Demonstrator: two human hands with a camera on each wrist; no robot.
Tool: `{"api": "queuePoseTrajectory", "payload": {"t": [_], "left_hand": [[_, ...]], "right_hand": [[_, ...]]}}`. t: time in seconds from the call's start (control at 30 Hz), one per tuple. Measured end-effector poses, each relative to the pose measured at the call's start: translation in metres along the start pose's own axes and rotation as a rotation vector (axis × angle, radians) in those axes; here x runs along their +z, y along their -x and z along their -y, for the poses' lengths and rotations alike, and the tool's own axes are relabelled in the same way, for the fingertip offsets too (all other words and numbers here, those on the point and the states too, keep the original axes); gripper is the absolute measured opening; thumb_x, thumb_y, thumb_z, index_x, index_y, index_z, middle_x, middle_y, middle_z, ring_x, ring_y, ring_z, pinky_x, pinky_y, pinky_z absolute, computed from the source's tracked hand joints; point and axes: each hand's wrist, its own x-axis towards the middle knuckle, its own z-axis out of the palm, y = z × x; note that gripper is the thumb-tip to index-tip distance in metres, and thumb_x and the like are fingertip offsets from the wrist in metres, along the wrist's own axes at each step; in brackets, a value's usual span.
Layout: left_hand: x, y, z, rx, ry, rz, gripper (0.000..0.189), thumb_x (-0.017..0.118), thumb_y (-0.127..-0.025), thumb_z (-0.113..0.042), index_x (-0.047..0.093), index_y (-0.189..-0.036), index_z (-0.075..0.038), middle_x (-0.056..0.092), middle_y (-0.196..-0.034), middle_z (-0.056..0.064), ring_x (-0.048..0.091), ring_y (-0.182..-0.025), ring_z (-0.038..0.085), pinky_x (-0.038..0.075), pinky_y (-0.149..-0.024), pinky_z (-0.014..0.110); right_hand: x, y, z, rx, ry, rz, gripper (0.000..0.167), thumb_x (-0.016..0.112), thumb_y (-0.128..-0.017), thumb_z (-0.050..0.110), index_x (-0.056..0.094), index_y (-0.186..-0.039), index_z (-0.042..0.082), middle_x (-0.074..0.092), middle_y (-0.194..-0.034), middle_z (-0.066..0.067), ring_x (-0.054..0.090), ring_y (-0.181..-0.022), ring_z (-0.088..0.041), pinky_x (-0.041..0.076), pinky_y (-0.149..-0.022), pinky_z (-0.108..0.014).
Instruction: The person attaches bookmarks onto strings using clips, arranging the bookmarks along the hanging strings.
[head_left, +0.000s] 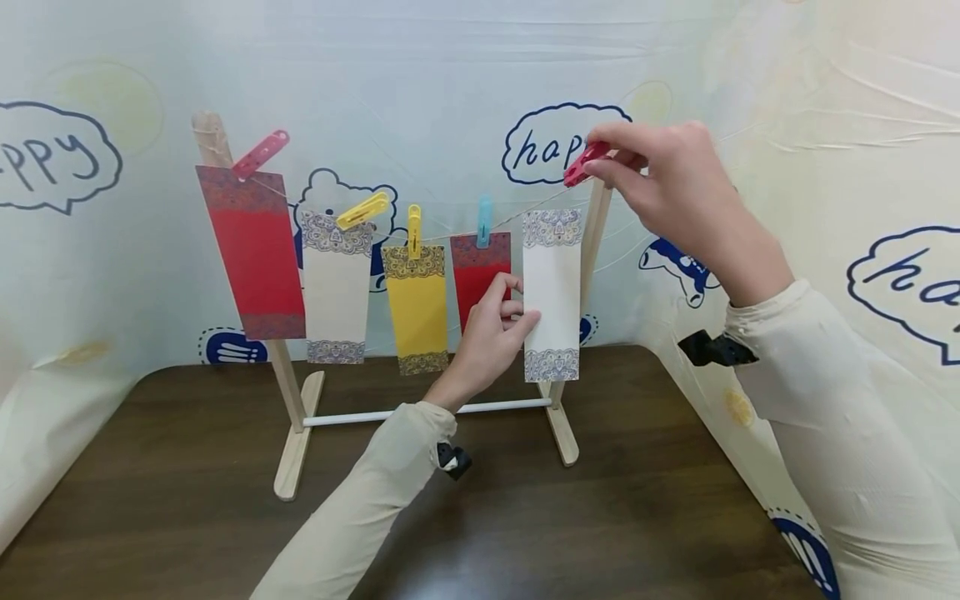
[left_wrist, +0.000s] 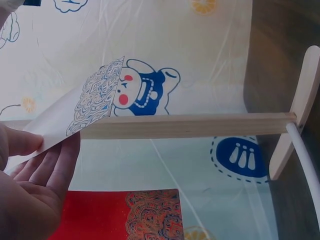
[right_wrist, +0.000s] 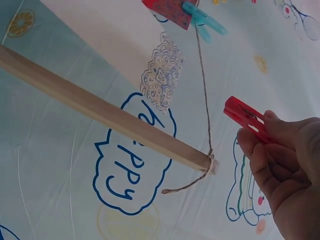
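My left hand pinches the left edge of a white card with patterned bands at top and bottom, thumb in front and fingers behind. The card is upright, close to the string near the right post. Between thumb and fingertips, my right hand holds a red clothespin beside the top of that post, apart from the card. To the left, a red card hangs from the string by a blue clothespin; the left hand partly covers this card.
A yellow card, another white card and a larger red card hang further left with yellow and pink clothespins. The wooden stand's posts are joined low by a white rod on the dark table.
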Motion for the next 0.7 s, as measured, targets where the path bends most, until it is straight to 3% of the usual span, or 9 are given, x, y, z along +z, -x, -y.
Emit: {"api": "queuePoseTrajectory", "payload": {"t": [0.3, 0.5, 0.7], "left_hand": [[0.008, 0.000, 0.002, 0.009, -0.017, -0.016, 0.032, 0.064, -0.096, -0.006, 0.044, -0.121, -0.006, 0.073, -0.103, 0.014, 0.074, -0.083, 0.023, 0.057, -0.087, 0.034], [0.013, 0.002, 0.006, 0.022, -0.020, -0.017, 0.033, 0.065, -0.096, -0.006, 0.044, -0.121, -0.006, 0.073, -0.107, 0.015, 0.074, -0.088, 0.023, 0.057, -0.088, 0.035], [0.017, 0.001, 0.007, 0.045, 0.003, -0.006, 0.034, 0.064, -0.096, -0.005, 0.044, -0.123, -0.007, 0.071, -0.111, 0.015, 0.074, -0.090, 0.024, 0.058, -0.085, 0.035]], "right_hand": [[0.003, -0.009, -0.005, -0.034, 0.042, 0.077, 0.018, 0.066, -0.096, 0.016, 0.073, -0.112, 0.009, 0.073, -0.091, -0.010, 0.058, -0.064, -0.019, 0.041, -0.061, -0.009], [0.004, -0.012, -0.004, -0.017, 0.040, 0.131, 0.020, 0.065, -0.097, 0.017, 0.073, -0.113, 0.008, 0.073, -0.097, -0.010, 0.058, -0.069, -0.019, 0.043, -0.062, -0.010], [0.005, -0.015, -0.004, 0.033, 0.023, 0.236, 0.024, 0.063, -0.098, 0.013, 0.071, -0.120, 0.005, 0.073, -0.106, -0.013, 0.067, -0.079, -0.023, 0.048, -0.063, -0.011]]}}
